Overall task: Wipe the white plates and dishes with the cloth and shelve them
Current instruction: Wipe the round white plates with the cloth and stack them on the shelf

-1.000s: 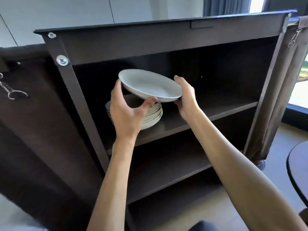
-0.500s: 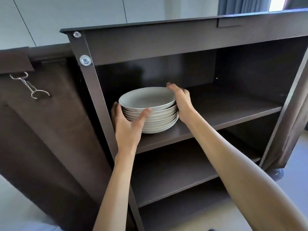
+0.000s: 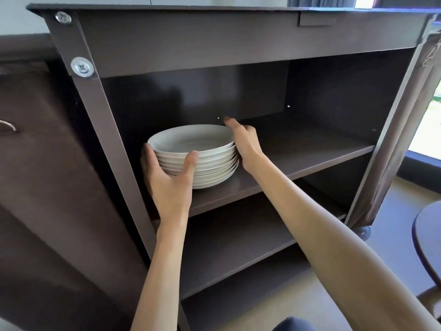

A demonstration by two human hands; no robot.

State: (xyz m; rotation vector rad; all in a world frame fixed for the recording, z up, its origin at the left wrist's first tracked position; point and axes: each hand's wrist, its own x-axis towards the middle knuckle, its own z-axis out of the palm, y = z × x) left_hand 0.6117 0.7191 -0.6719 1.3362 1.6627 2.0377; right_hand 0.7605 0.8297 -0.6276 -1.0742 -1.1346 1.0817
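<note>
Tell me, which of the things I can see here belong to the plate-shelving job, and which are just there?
Part of the job:
- stack of white dishes
- upper shelf that bears the stack
- left hand and right hand, one on each side of the stack

Just there:
- lower shelf
- dark round table at the right edge
- curtain behind the cabinet

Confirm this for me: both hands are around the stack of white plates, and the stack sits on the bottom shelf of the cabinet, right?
Not quite. The left hand and right hand do flank the stack, but the head view shows it on the top shelf, with lower shelves beneath it.
</note>
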